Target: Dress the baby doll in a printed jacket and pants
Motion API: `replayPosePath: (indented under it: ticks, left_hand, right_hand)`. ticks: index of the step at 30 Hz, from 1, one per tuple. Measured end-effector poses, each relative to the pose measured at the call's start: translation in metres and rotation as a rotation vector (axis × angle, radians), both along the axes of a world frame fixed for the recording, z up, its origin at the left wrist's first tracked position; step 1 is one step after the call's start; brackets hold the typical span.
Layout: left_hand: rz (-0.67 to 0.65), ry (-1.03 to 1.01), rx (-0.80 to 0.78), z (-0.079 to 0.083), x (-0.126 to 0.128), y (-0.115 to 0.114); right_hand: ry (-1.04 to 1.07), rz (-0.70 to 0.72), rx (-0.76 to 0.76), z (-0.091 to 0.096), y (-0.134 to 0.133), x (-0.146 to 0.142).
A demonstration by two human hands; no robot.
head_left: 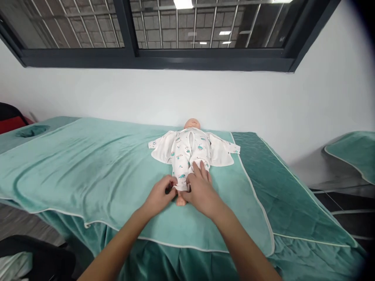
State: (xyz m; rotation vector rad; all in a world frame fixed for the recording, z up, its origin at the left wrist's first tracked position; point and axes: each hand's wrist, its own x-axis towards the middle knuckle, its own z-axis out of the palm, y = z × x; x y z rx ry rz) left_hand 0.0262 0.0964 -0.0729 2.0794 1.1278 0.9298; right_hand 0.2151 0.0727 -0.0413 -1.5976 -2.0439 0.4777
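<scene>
A baby doll [192, 123] lies on its back on a light green blanket [117, 171], its head towards the wall. It has on white baby trousers [181, 158] with a small green print. A white baby shirt [222, 153] is spread out at both sides, sleeves stretched outwards. My left hand [160, 194] pinches the left side of one trouser cuff. On the cuff's other side my right hand [202, 192] grips the edge between thumb and finger, its other fingers lying over the second leg. Below the cuff shows a bare doll foot [181, 200]; the other foot is hidden.
The bed has a darker green quilted cover [263, 187] on the right. Behind it stand a white wall [131, 93] and a dark-framed window [205, 62]. A black chair [38, 255] with cloth on it is at the lower left.
</scene>
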Motion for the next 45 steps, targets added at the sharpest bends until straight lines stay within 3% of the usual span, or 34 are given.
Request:
replayPosePath:
  ticks: [5, 10, 14, 17, 22, 26, 29, 33, 38, 42, 45]
  left_hand:
    - [-0.069, -0.019, -0.019, 0.031, 0.004, -0.004]
    - [-0.112, 0.082, 0.016, 0.055, -0.006, -0.022]
    - [-0.126, 0.332, 0.078, 0.058, -0.018, -0.025]
    - [-0.106, 0.361, 0.097, 0.058, -0.015, -0.020]
    - [-0.063, 0.403, 0.197, 0.056, 0.020, -0.003]
    - [-0.091, 0.621, 0.314, 0.051, 0.054, 0.006]
    - [-0.090, 0.720, 0.373, 0.051, 0.065, 0.005]
    - [-0.124, 0.552, 0.246, 0.055, 0.063, -0.002]
    - [-0.109, 0.261, 0.065, 0.056, 0.064, -0.003]
    - [-0.171, 0.206, 0.070, 0.057, 0.063, -0.011]
    - [-0.239, 0.190, 0.062, 0.062, 0.054, -0.028]
  right_hand:
    - [-0.057, 0.011, 0.083, 0.005, -0.008, -0.017]
    - [0.072, 0.110, 0.203, 0.011, -0.029, -0.016]
    - [0.125, 0.244, 0.215, 0.012, -0.037, 0.000]
    - [0.132, 0.139, 0.226, 0.003, -0.032, 0.021]
    - [-0.002, -0.192, 0.126, -0.022, -0.021, 0.044]
    - [-0.040, -0.182, 0.120, -0.038, -0.016, 0.046]
    - [0.079, -0.151, 0.118, -0.036, -0.017, 0.047]
    - [0.298, -0.036, 0.103, -0.012, -0.026, 0.051]
    - [0.385, 0.024, 0.108, 0.018, -0.033, 0.055]
    - [0.355, 0.042, 0.072, 0.019, -0.038, 0.062]
    - [0.300, 0.131, 0.030, 0.013, -0.050, 0.068]
